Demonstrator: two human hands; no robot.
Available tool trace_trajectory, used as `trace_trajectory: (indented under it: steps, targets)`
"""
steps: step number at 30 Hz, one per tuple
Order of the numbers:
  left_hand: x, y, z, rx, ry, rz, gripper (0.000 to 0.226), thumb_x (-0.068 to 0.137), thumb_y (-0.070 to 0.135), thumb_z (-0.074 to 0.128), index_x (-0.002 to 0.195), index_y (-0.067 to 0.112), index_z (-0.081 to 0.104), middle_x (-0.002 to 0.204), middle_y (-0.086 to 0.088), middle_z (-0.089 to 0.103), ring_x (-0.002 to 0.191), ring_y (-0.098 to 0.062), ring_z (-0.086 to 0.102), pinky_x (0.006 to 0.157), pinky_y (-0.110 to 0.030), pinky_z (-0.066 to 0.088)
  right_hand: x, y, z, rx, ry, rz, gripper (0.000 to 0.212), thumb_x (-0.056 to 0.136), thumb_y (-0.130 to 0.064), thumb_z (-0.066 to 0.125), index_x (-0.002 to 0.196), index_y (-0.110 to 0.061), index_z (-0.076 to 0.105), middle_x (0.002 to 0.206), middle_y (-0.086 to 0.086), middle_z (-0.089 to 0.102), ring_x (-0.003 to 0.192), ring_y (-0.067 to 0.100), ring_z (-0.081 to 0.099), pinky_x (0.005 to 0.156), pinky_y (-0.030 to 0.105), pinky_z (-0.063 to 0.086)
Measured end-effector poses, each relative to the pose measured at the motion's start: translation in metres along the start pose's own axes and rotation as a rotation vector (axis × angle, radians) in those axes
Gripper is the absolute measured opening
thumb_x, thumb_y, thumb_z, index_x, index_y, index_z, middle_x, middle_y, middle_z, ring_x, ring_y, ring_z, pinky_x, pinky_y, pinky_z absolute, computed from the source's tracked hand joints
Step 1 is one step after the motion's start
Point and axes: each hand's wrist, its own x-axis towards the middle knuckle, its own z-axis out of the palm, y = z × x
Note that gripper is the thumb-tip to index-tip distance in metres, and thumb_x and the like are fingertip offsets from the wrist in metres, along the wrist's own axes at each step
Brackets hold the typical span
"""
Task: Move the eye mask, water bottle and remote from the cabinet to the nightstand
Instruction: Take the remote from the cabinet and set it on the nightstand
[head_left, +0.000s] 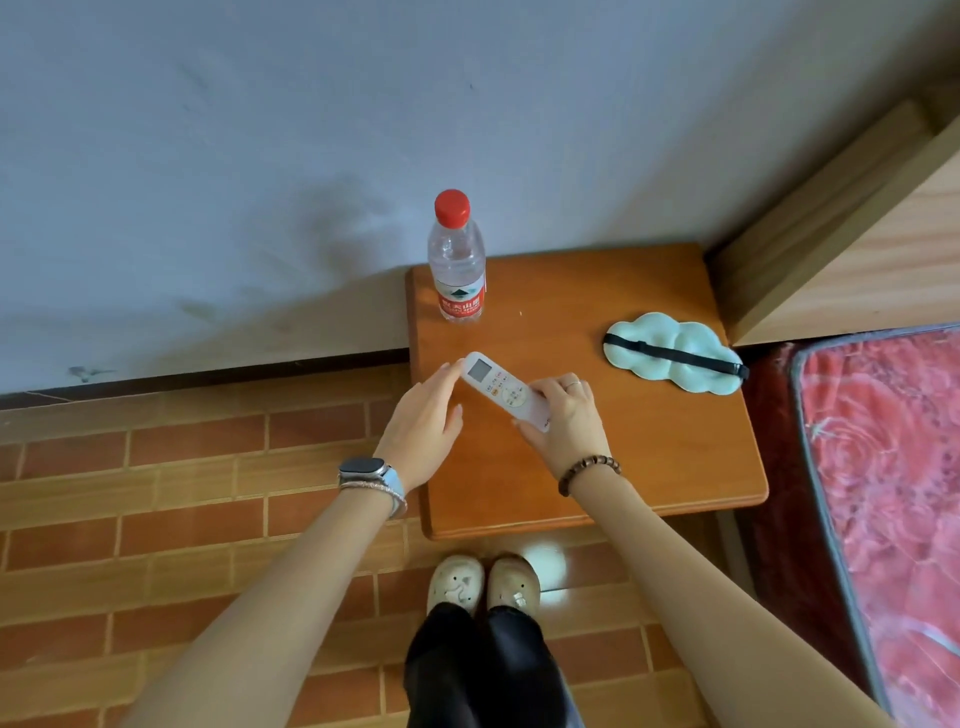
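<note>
A brown wooden nightstand (597, 467) stands against a pale wall (260, 156). All three things are over it or on it.

The water bottle (456, 265) stands up straight at the back left corner of the nightstand, near the wall. It is clear, with a red cap and a red label.

The eye mask (675, 353) lies flat on the right side of the nightstand, well apart from the bottle. It is light blue and shaped like a cloud, and a black strap runs across it.

The white remote (498, 384) is near the middle of the nightstand, toward the left edge. It lies at a slant with its little screen pointing to the back left. I cannot tell if it rests on the wood or is just above it.

The right hand (569, 418) holds the lower end of the remote, with its fingers curled around it. There is a ring (571, 384) on one finger and a brown bead bracelet (589, 470) on the wrist.

The left hand (423, 426) has straight fingers close together. Its fingertips touch the screen end of the remote. A watch (363, 470) sits on that wrist.

Below, two light shoes (483, 582) stand on a brick-pattern floor (156, 493). A red flowery mattress (883, 467) is on the right, just beside the nightstand.
</note>
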Motion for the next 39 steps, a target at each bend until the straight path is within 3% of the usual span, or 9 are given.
trace_trajectory:
  steps: [4, 10, 19, 27, 30, 34, 39]
  targets:
    - [0.012, -0.017, 0.017, 0.053, -0.019, -0.006, 0.057, 0.098, 0.024, 0.046, 0.148, 0.025, 0.019, 0.154, -0.002, 0.028, 0.14, -0.024, 0.03, 0.111, -0.038, 0.028, 0.007, 0.01, 0.03, 0.038, 0.011, 0.042, 0.044, 0.08, -0.029, 0.074, 0.118, -0.014, 0.057, 0.116, 0.005, 0.049, 0.11, 0.022, 0.042, 0.088, 0.029, 0.042]
    - [0.026, -0.022, 0.025, 0.168, -0.018, 0.062, 0.058, 0.099, 0.024, 0.044, 0.149, 0.024, 0.014, 0.156, 0.001, 0.022, 0.143, -0.017, 0.018, 0.107, -0.023, 0.006, 0.01, 0.017, 0.048, 0.065, 0.061, 0.092, 0.045, 0.079, -0.028, 0.074, 0.119, -0.013, 0.058, 0.118, 0.005, 0.05, 0.112, 0.022, 0.043, 0.086, 0.027, 0.042]
    - [0.019, -0.02, 0.041, 0.341, -0.084, 0.064, 0.062, 0.1, 0.037, 0.032, 0.15, 0.013, 0.003, 0.159, -0.004, 0.002, 0.146, -0.015, 0.001, 0.115, -0.029, 0.0, 0.007, 0.011, 0.045, 0.106, 0.05, 0.143, 0.051, 0.081, -0.026, 0.073, 0.125, -0.01, 0.053, 0.123, 0.007, 0.047, 0.115, 0.023, 0.043, 0.088, 0.025, 0.039]
    - [-0.015, -0.004, 0.067, 0.429, -0.11, 0.17, 0.063, 0.096, 0.041, 0.012, 0.145, 0.005, 0.026, 0.155, -0.011, 0.024, 0.145, -0.02, 0.011, 0.117, -0.037, 0.005, -0.002, 0.014, 0.037, 0.066, 0.006, 0.145, 0.049, 0.084, -0.019, 0.069, 0.129, -0.013, 0.052, 0.122, 0.005, 0.046, 0.117, 0.02, 0.041, 0.085, 0.022, 0.042]
    - [-0.006, 0.002, 0.07, 0.442, -0.094, 0.167, 0.061, 0.096, 0.04, 0.013, 0.145, 0.006, 0.028, 0.154, -0.01, 0.026, 0.145, -0.021, 0.012, 0.117, -0.037, 0.006, -0.001, 0.015, 0.039, 0.083, 0.039, 0.163, 0.047, 0.084, -0.019, 0.069, 0.128, -0.013, 0.053, 0.121, 0.005, 0.047, 0.115, 0.02, 0.042, 0.081, 0.019, 0.038]
    - [0.02, 0.009, 0.071, 0.414, -0.084, 0.196, 0.054, 0.099, 0.034, 0.029, 0.146, 0.008, 0.027, 0.155, -0.009, 0.023, 0.146, -0.02, 0.01, 0.118, -0.039, 0.007, 0.007, 0.02, 0.039, 0.128, 0.134, 0.218, 0.048, 0.082, -0.018, 0.071, 0.127, -0.01, 0.054, 0.121, 0.007, 0.049, 0.114, 0.023, 0.044, 0.083, 0.025, 0.043]
    - [0.06, 0.019, 0.074, 0.419, -0.1, 0.238, 0.054, 0.101, 0.037, 0.026, 0.149, 0.012, 0.019, 0.158, -0.005, 0.013, 0.146, -0.017, 0.002, 0.119, -0.039, 0.007, 0.028, 0.025, 0.033, 0.195, 0.23, 0.293, 0.05, 0.082, -0.018, 0.07, 0.128, -0.009, 0.052, 0.122, 0.007, 0.048, 0.114, 0.022, 0.044, 0.085, 0.023, 0.039]
